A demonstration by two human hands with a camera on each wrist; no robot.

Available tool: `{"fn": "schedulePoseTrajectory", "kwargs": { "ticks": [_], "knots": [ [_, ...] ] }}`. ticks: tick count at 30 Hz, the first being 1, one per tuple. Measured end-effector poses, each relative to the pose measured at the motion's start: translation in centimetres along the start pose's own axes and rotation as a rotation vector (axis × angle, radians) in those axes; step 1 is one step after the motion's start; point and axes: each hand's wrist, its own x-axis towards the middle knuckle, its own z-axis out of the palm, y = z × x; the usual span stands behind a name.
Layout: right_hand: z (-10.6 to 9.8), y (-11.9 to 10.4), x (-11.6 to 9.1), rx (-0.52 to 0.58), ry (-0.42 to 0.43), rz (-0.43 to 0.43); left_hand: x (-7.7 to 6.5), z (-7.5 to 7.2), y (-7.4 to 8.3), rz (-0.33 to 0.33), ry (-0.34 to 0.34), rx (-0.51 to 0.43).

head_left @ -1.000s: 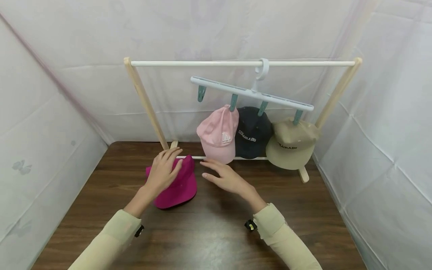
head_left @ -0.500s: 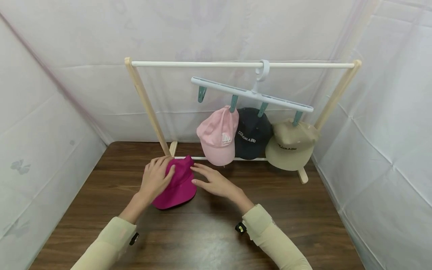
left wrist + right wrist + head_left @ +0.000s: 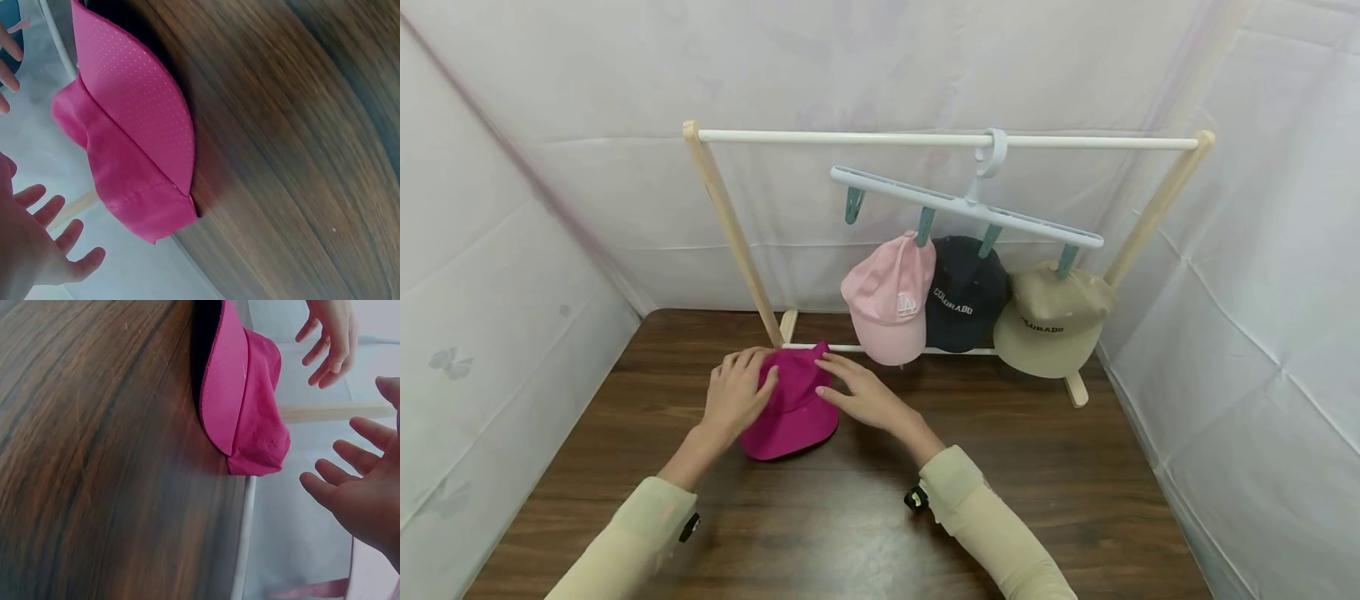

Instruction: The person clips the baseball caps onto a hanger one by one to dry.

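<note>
A magenta cap (image 3: 793, 404) lies on the wooden table, its brim toward the person. At its left side, overlapping it in the head view, is my left hand (image 3: 735, 390) with fingers spread. On the opposite side my right hand (image 3: 865, 393) reaches in, fingers apart and tips over the cap's right edge. Both wrist views show a gap between the hands and the cap; in the left wrist view the left hand (image 3: 44, 231) is clear of the cap (image 3: 131, 125). Neither hand holds anything.
Behind stands a wooden rack with a white bar (image 3: 850, 137). From it a tilted clip hanger (image 3: 966, 208) carries a pink cap (image 3: 891, 300), a dark cap (image 3: 964, 292) and a beige cap (image 3: 1052, 325). Its leftmost green clip (image 3: 853, 205) hangs without a cap.
My left hand has moved left and toward the person, off the top of the magenta cap to its side. My right hand has come left, from beside the pink cap to the magenta cap's right edge.
</note>
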Motion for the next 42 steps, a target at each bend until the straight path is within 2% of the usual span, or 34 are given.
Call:
{"fn": "schedulePoseTrajectory", "kwargs": {
  "ticks": [14, 23, 30, 42],
  "knots": [
    [1.2, -0.2, 2.7, -0.019, 0.024, 0.011, 0.4, 0.5, -1.4, -0.043, -0.046, 0.018],
    [2.1, -0.2, 3.6, -0.010, 0.033, 0.046, 0.6, 0.6, -1.9, -0.064, -0.055, 0.003],
    [2.5, 0.1, 4.1, -0.009, 0.070, 0.081, 0.8, 0.6, -2.2, -0.076, -0.072, -0.001],
    [3.3, 0.4, 6.1, -0.106, 0.061, 0.096, 1.5, 1.3, -2.7, -0.102, -0.114, -0.016]
  ]
}}
